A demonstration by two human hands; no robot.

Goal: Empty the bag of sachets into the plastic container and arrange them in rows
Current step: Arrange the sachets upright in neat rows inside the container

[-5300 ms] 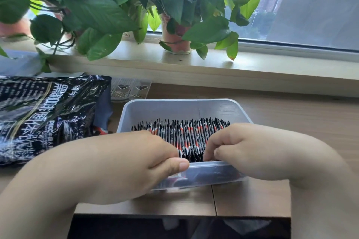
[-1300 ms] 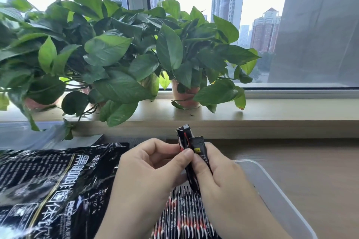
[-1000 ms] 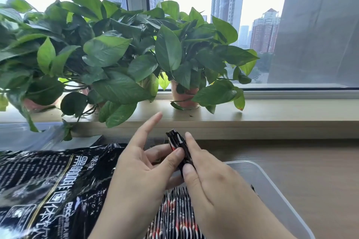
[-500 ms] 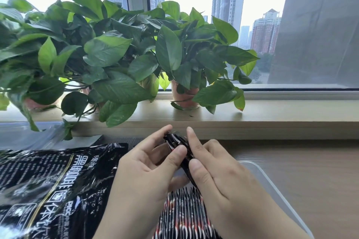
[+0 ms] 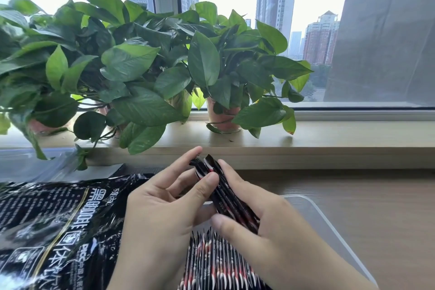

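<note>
— Since half a second ago the sachets [image 5: 227, 195] show more of their length between the hands, and the left forefinger has stretched up to their top end.
— Who holds them?
— Both. The left hand [image 5: 162, 209] pinches them, thumb on the front. The right hand [image 5: 270, 233] curls round them from behind, thumb at the lower end. The hands are close together, above the container [image 5: 329, 225] toward the table's [image 5: 376, 195] near side.
— And inside it?
— One row [image 5: 219, 263] of black, red and white packets standing on edge.
— Any writing?
— On the bag [image 5: 54, 219], lying flat toward the table's left edge beside the container: big white characters, 黑咖啡, then 固体饮. The print on the sachets is too small to read.
— Behind?
— Potted plants [image 5: 146, 66] on the sill [image 5: 341, 134], with towers through the window
</note>
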